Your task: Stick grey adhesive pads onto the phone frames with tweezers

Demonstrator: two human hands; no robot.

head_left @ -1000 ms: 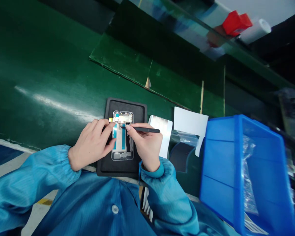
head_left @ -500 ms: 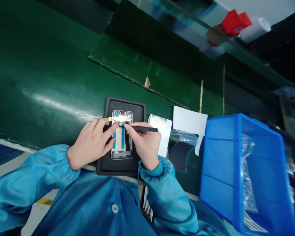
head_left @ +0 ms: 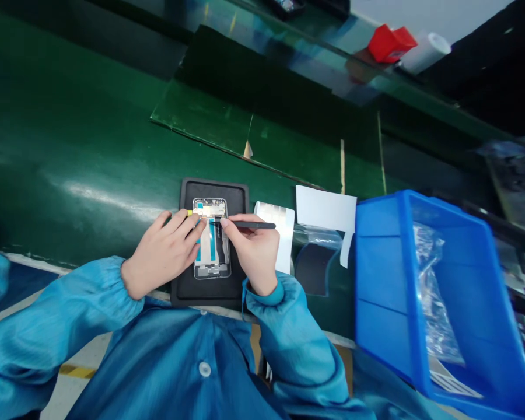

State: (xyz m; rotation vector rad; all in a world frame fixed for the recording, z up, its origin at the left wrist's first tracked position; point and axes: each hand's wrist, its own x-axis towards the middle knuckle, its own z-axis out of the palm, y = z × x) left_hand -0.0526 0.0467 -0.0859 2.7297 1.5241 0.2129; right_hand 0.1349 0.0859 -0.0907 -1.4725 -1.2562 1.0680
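An opened smartphone [head_left: 205, 245] lies in a black tray [head_left: 238, 291], its circuit board [head_left: 210, 209] and blue strips exposed. My left hand [head_left: 164, 251] rests over the phone's left edge, fingers stretched out and fingertips on its inner side, holding nothing. From the right, my right hand [head_left: 258, 251] pinches slim black tweezers [head_left: 256, 224]. Their tip points left and reaches the phone just below the board; what it touches is too small to make out. A yellow tab [head_left: 189, 213] sticks out at the phone's upper left.
Right of the tray lie a curled white sheet [head_left: 285, 236], white paper [head_left: 326, 207] and a dark film piece [head_left: 315, 269] on the green table [head_left: 100, 146]. Farther right stands a blue bin [head_left: 387, 280] holding clear plastic. A red object [head_left: 389, 44] and a white roll [head_left: 429, 51] sit at the back.
The whole view has shifted a little, so the tray and phone appear slightly farther left. My left fingers have drawn slightly together near the phone's edge; the tweezers remain in my right hand.
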